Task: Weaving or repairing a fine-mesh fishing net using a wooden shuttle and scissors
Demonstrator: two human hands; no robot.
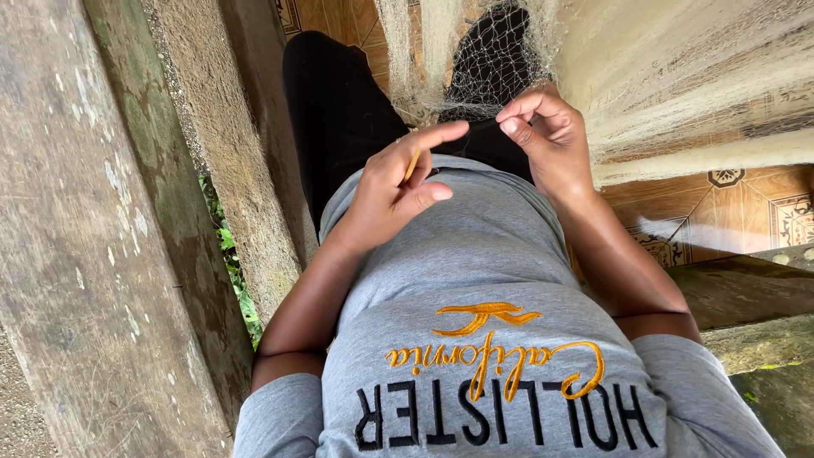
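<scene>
A fine fishing net [475, 59] hangs down from the upper middle of the frame, its pale mesh spread toward the upper right and a darker patch lying over black trousers [339, 110]. The right hand [547, 140] pinches the net's lower edge, fingers pressed together on it. Just left of it, the left hand [398, 191] is curled shut around a thin yellow netting needle [413, 164], its forefinger stretched out toward the right hand's fingertips. Below both lies a grey shirt [483, 280]. A weathered concrete ledge [110, 254] fills the left; patterned floor tiles [746, 212] show at right.
</scene>
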